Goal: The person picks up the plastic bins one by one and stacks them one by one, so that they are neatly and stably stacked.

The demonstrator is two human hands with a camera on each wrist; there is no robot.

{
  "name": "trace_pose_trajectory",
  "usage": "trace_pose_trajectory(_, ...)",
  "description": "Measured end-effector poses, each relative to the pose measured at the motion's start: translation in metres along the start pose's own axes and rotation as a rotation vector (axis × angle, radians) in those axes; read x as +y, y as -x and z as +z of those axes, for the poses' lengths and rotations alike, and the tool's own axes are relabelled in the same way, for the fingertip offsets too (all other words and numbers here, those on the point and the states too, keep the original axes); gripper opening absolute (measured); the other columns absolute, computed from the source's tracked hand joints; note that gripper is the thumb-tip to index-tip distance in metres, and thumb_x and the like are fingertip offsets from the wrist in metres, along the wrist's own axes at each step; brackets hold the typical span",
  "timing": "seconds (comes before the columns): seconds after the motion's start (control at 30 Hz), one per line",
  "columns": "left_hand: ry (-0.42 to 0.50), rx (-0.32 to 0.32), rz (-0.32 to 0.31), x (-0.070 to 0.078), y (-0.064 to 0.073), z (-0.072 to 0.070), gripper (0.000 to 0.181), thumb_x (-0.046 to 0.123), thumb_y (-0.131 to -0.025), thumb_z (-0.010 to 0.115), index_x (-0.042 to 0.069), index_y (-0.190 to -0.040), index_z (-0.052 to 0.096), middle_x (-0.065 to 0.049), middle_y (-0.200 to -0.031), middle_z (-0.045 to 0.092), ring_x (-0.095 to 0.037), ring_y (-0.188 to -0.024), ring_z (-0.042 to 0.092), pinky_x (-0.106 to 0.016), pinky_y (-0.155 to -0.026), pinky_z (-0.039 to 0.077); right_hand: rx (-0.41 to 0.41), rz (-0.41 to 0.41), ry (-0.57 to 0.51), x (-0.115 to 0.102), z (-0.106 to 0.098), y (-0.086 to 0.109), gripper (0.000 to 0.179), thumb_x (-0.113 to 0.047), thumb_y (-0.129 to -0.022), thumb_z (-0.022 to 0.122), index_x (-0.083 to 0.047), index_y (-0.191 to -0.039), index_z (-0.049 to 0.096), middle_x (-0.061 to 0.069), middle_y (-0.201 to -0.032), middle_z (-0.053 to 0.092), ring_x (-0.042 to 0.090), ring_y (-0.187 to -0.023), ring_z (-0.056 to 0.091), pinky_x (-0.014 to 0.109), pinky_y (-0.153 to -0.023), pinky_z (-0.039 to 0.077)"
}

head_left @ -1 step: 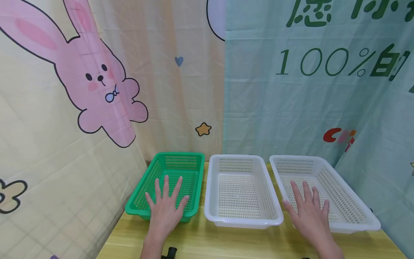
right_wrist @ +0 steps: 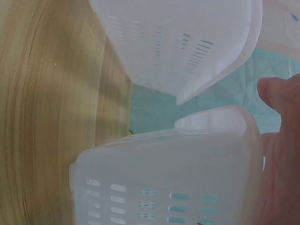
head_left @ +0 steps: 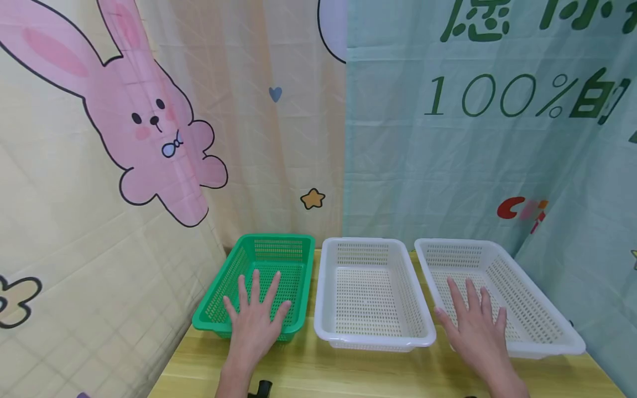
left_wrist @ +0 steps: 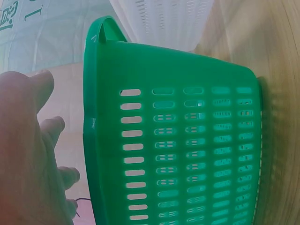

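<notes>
My left hand (head_left: 255,326) is spread above the near end of a green plastic basket (head_left: 285,237), fingers straight and apart, holding nothing. In the left wrist view, the left hand (left_wrist: 28,150) hangs just off the rim of the green basket (left_wrist: 173,65). My right hand (head_left: 475,329) is likewise spread over the near left part of the right white basket (head_left: 542,348), with nothing in it. The right wrist view has the right hand (right_wrist: 283,150) close to that basket's rim; whether they touch I cannot tell. No items show inside the baskets.
A second white basket (head_left: 374,341) stands between the two others on a wooden table (head_left: 348,376). Printed curtains (head_left: 259,138) hang behind and at both sides. A small black object (head_left: 262,388) pokes in at the bottom edge by the left wrist.
</notes>
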State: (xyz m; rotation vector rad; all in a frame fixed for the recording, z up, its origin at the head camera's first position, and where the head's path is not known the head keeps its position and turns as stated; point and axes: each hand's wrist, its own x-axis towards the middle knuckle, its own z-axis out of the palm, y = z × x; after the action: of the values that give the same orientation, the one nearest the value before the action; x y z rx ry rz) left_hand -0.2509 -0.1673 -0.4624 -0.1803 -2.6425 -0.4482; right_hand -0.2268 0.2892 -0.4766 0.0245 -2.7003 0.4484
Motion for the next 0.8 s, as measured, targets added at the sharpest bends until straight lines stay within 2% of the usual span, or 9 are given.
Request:
trace_pose_trajectory(0.17,0.002,0.004,0.001,-0.0002,0.004,0.0009,0.068,0.062,-0.1,0.044,0.037,-0.16,0.024,-0.016,-0.168,0.004,-0.04,-0.15,-0.017,-0.075,-0.105,-0.018,-0.003,-0.004,0.001,0.002,0.0,0.0028,0.08,-0.057,-0.102,0.046,-0.021,-0.163,0.01,0.029,-0.163,0.006,0.052,-0.147,-0.011,0.074,-0.1,-0.025)
trace_pose_trajectory(0.37,-0.007,0.003,0.0,0.0,0.0062,0.0008,0.069,0.066,-0.1,0.04,0.037,-0.161,0.023,-0.014,-0.168,0.002,-0.04,-0.15,-0.017,-0.075,-0.105,-0.018,0.015,-0.019,-0.001,0.0036,-0.0024,0.0049,0.08,-0.056,-0.101,0.048,-0.019,-0.163,0.014,0.029,-0.163,0.008,0.053,-0.147,-0.008,0.076,-0.102,-0.022)
trace_pose_trajectory(0.57,-0.005,0.008,0.009,0.0006,0.0054,-0.0017,0.07,0.063,-0.1,0.044,0.039,-0.161,0.02,-0.014,-0.168,0.002,-0.039,-0.149,-0.018,-0.072,-0.105,-0.021,0.031,-0.043,-0.006,0.0038,-0.0064,0.0047,0.078,-0.055,-0.102,0.047,-0.022,-0.163,0.012,0.028,-0.163,0.009,0.052,-0.148,-0.005,0.08,-0.102,-0.015)
trace_pose_trajectory(0.8,-0.003,0.0,0.012,0.0033,0.0049,-0.0029,0.071,0.068,-0.099,0.038,0.04,-0.161,0.019,-0.017,-0.167,0.004,-0.042,-0.149,-0.016,-0.078,-0.106,-0.012,0.029,-0.043,-0.009,0.0033,-0.0087,0.0065,0.079,-0.055,-0.102,0.048,-0.021,-0.163,0.012,0.03,-0.162,0.01,0.054,-0.147,-0.006,0.08,-0.102,-0.016)
